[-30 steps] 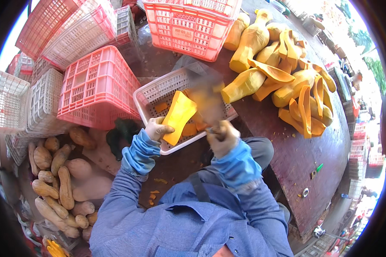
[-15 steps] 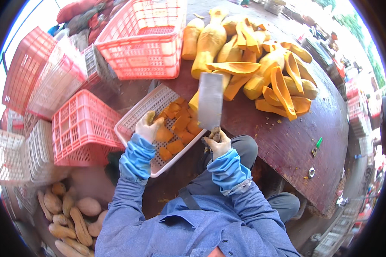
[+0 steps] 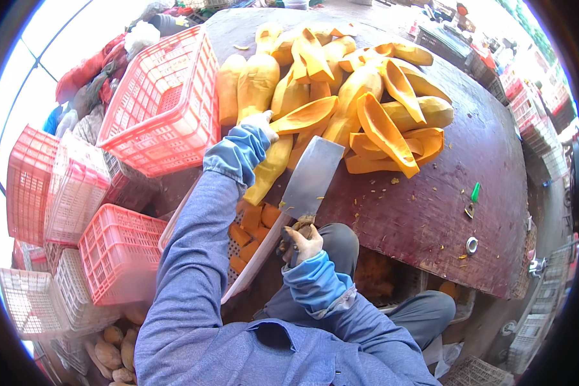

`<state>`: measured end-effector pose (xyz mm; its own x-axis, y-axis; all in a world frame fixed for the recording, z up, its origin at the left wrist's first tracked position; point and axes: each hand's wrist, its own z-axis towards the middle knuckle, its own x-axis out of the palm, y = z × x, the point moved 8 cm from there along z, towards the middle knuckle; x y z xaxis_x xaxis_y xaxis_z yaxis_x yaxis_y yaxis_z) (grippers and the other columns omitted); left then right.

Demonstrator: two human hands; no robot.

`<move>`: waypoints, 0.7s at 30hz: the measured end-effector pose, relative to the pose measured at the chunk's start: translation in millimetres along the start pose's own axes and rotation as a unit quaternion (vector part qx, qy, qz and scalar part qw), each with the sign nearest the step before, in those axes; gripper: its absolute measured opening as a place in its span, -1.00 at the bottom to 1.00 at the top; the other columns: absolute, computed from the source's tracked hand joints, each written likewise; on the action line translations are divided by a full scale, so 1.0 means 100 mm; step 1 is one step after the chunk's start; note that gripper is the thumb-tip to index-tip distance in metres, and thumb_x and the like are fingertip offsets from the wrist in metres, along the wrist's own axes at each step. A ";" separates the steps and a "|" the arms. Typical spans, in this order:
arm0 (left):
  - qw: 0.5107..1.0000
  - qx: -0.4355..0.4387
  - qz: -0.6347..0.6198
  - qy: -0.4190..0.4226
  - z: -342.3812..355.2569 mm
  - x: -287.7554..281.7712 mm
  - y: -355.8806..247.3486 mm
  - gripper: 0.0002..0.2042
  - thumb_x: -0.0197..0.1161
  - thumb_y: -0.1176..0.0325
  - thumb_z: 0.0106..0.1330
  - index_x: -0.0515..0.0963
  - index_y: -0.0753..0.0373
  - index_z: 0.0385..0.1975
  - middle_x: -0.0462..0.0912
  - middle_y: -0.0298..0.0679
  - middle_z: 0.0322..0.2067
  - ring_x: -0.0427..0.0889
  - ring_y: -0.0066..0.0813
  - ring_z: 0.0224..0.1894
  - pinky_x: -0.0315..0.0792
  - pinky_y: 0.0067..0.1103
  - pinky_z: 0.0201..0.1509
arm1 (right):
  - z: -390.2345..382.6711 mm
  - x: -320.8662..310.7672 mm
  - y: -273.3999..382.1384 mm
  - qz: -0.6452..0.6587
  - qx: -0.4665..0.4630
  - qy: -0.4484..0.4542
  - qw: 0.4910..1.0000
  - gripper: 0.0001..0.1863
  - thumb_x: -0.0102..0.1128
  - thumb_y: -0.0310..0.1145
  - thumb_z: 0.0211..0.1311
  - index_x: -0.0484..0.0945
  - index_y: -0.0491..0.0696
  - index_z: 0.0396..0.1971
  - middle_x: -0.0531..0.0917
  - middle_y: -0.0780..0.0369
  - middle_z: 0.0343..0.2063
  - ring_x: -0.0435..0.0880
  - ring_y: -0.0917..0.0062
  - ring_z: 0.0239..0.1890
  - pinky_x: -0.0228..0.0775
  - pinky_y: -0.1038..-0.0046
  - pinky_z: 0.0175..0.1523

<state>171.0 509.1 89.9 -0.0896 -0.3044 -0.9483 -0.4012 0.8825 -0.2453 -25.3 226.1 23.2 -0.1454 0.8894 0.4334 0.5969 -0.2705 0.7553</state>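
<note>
My left hand (image 3: 261,126) reaches into the pile of peeled orange squash (image 3: 256,82), touching pieces at its near side; its grip is unclear. Below it, my right hand (image 3: 305,239) grips the handle of a wide metal cleaver (image 3: 312,174), whose blade points up and away from me. A white perforated crate (image 3: 249,276), partly hidden under my left arm, holds several orange squash chunks (image 3: 241,235).
Pink crates (image 3: 154,109) and white crates (image 3: 32,302) crowd the left, with unpeeled squash (image 3: 109,354) below them. The dark red board (image 3: 431,219) carries a green-handled tool (image 3: 475,193) and a small ring (image 3: 471,246). Stacked crates line the far right.
A second ago my left hand held a cut squash piece over the crate; half a second ago it was empty there. It has since moved up to the pile. The view has shifted.
</note>
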 end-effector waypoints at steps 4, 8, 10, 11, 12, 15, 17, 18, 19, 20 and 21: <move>0.993 0.028 0.115 0.021 -0.06 0.03 -0.40 -0.51 0.30 0.16 0.22 0.54 0.23 0.14 0.71 0.01 -0.03 0.66 -0.01 0.08 0.52 -0.27 0.20 | 0.03 -0.05 0.00 0.034 0.009 -0.009 0.999 -0.74 0.44 -0.41 0.17 0.56 -0.14 -0.21 0.66 0.19 -0.60 0.57 0.47 -0.75 0.39 0.43 -0.67; 0.996 0.021 0.016 -0.086 -0.30 -0.07 -0.16 -0.70 0.26 0.22 0.25 0.66 0.23 -0.10 0.73 0.03 -0.20 0.71 0.02 -0.07 0.56 -0.26 0.07 | 0.01 -0.01 0.03 0.030 -0.009 0.005 1.000 -0.75 0.45 -0.43 0.17 0.56 -0.14 -0.24 0.66 0.21 -0.57 0.61 0.49 -0.69 0.41 0.45 -0.64; 0.989 0.047 -0.011 -0.141 -0.62 -0.17 -0.02 -0.73 0.26 0.28 0.19 0.70 0.25 -0.16 0.73 0.06 -0.31 0.73 0.04 -0.17 0.58 -0.27 -0.01 | 0.04 -0.01 0.06 0.022 -0.063 0.013 0.998 -0.77 0.45 -0.47 0.16 0.56 -0.15 -0.26 0.65 0.23 -0.57 0.61 0.54 -0.66 0.42 0.47 -0.60; 0.989 0.051 -0.058 -0.128 -0.86 -0.22 0.05 -0.69 0.24 0.34 0.18 0.70 0.25 -0.09 0.73 0.08 -0.32 0.74 0.02 -0.21 0.59 -0.29 -0.07 | 0.03 -0.01 0.09 0.018 -0.088 0.016 0.996 -0.78 0.45 -0.48 0.15 0.56 -0.15 -0.27 0.65 0.25 -0.57 0.61 0.56 -0.64 0.43 0.48 -0.58; 0.980 0.029 -0.169 -0.103 -1.14 -0.25 0.15 -0.68 0.22 0.40 0.17 0.69 0.27 -0.07 0.72 0.06 -0.38 0.76 -0.08 -0.28 0.59 -0.35 -0.14 | 0.00 0.01 0.15 0.022 -0.113 0.027 0.993 -0.80 0.44 -0.54 0.14 0.56 -0.15 -0.30 0.63 0.30 -0.56 0.58 0.63 -0.62 0.43 0.52 -0.52; 0.977 0.070 -0.175 -0.098 -1.97 -0.20 0.61 -0.66 0.20 0.44 0.18 0.66 0.31 -0.04 0.73 0.06 -0.33 0.76 -0.14 -0.29 0.59 -0.41 -0.16 | -0.10 0.11 0.30 -0.090 -0.153 0.052 0.983 -0.83 0.40 -0.57 0.17 0.56 -0.14 -0.31 0.54 0.38 -0.56 0.49 0.74 -0.55 0.39 0.59 -0.45; 0.953 0.014 -0.290 -0.089 -2.43 0.01 1.07 -0.64 0.19 0.51 0.17 0.66 0.32 -0.01 0.74 -0.05 -0.38 0.73 -0.34 -0.38 0.57 -0.49 -0.23 | -0.14 0.21 0.36 -0.196 -0.182 0.084 0.960 -0.86 0.37 -0.60 0.19 0.55 -0.13 -0.33 0.51 0.42 -0.54 0.44 0.76 -0.53 0.36 0.62 -0.44; 0.945 -0.030 -0.316 -0.085 -2.67 0.05 1.19 -0.63 0.19 0.53 0.16 0.66 0.34 -0.01 0.73 -0.12 -0.40 0.70 -0.41 -0.41 0.56 -0.52 -0.25 | -0.22 0.30 0.48 -0.254 -0.200 0.084 0.943 -0.86 0.37 -0.60 0.18 0.54 -0.13 -0.35 0.50 0.42 -0.54 0.43 0.78 -0.52 0.35 0.63 -0.43; 0.934 -0.072 -0.340 -0.082 -2.89 0.07 1.30 -0.63 0.19 0.55 0.15 0.67 0.35 0.00 0.72 -0.18 -0.41 0.67 -0.48 -0.43 0.54 -0.55 -0.27 | -0.30 0.40 0.60 -0.310 -0.219 0.086 0.921 -0.85 0.37 -0.61 0.18 0.54 -0.13 -0.37 0.50 0.43 -0.54 0.43 0.79 -0.51 0.34 0.64 -0.42; 0.917 -0.089 -0.381 -0.079 -3.03 0.13 1.42 -0.62 0.22 0.51 0.14 0.67 0.38 0.00 0.71 -0.24 -0.41 0.65 -0.52 -0.44 0.53 -0.57 -0.29 | -0.36 0.50 0.66 -0.289 -0.263 0.107 0.914 -0.82 0.45 -0.48 0.18 0.58 -0.14 -0.34 0.44 0.45 -0.65 0.35 0.81 -0.57 0.28 0.58 -0.48; 0.916 -0.090 -0.381 -0.083 -3.21 0.16 1.50 -0.61 0.23 0.49 0.14 0.67 0.38 0.00 0.71 -0.23 -0.41 0.65 -0.52 -0.43 0.53 -0.57 -0.28 | -0.46 0.59 0.71 -0.254 -0.285 0.117 0.917 -0.81 0.46 -0.46 0.17 0.57 -0.13 -0.34 0.41 0.43 -0.67 0.34 0.81 -0.59 0.28 0.60 -0.48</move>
<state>-183.2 521.9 102.3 0.4137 -0.7355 -0.5366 -0.4352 0.3579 -0.8261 -27.8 242.5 125.5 -0.4961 0.8683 -0.0028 -0.0940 -0.0505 0.9943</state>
